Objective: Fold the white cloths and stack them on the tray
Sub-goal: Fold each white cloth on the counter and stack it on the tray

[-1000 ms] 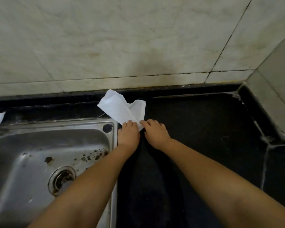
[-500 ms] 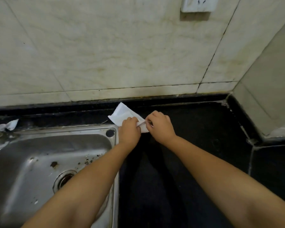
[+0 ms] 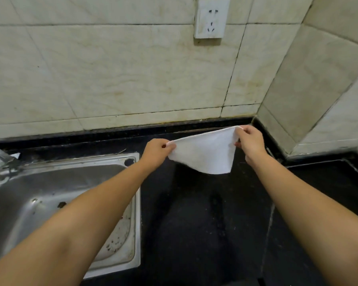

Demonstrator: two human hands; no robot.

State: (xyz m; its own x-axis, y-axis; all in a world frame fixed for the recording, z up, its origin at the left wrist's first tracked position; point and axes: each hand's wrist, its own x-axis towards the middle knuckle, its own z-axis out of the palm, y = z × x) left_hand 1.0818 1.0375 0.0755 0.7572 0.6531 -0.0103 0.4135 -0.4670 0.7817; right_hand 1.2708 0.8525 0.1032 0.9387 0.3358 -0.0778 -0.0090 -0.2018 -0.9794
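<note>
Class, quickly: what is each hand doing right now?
Left hand: fingers pinch one corner of the thin white cloth.
Right hand: fingers pinch the cloth's opposite corner, holding it above the dark countertop.

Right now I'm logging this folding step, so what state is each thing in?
white cloth: lifted off the counter, stretched between both hands, lower edge hanging
left hand: pinching the cloth's left corner
right hand: pinching the cloth's right corner
sink: no standing water seen, specks of debris

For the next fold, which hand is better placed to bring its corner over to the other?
Probably the right hand: it pinches the white cloth higher, and the left hand can anchor.
</note>
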